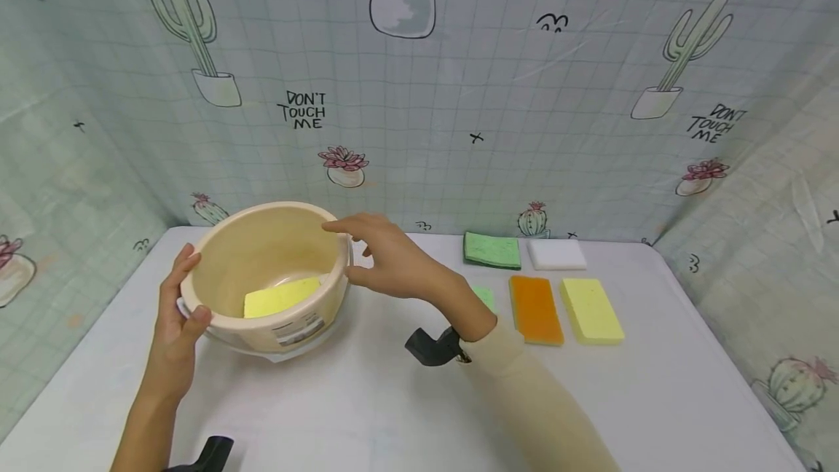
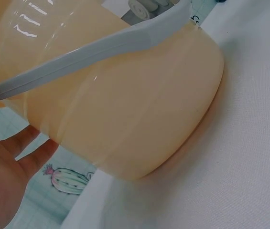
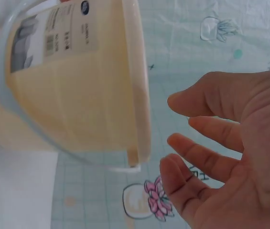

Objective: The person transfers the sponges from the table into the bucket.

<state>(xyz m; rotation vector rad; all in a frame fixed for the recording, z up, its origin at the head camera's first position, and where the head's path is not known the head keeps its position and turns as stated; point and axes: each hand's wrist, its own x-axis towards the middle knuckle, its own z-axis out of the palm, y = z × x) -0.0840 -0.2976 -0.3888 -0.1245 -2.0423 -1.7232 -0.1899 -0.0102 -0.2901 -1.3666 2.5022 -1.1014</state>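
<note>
A cream plastic bucket (image 1: 269, 231) stands at the table's left side, tilted so that its mouth faces me. My left hand (image 1: 177, 319) holds its left rim, with the thumb at the front and fingers along the far side. Inside lies a yellow sponge (image 1: 280, 297). My right hand (image 1: 393, 257) is at the bucket's right rim, fingers spread and loosely bent; in the right wrist view, a gap separates the fingertips (image 3: 175, 101) from the rim. The bucket's pale grey handle (image 2: 91, 52) hangs down against the outside, and a printed label (image 3: 53, 38) is on the wall.
Right of the bucket lie a green sponge (image 1: 491, 250), a white sponge (image 1: 557, 254), an orange sponge (image 1: 536, 309) and a yellow sponge (image 1: 593, 311). A light green piece (image 1: 484, 297) is partly hidden by my right wrist. A cactus-print curtain (image 1: 426, 93) surrounds the white table (image 1: 367, 406).
</note>
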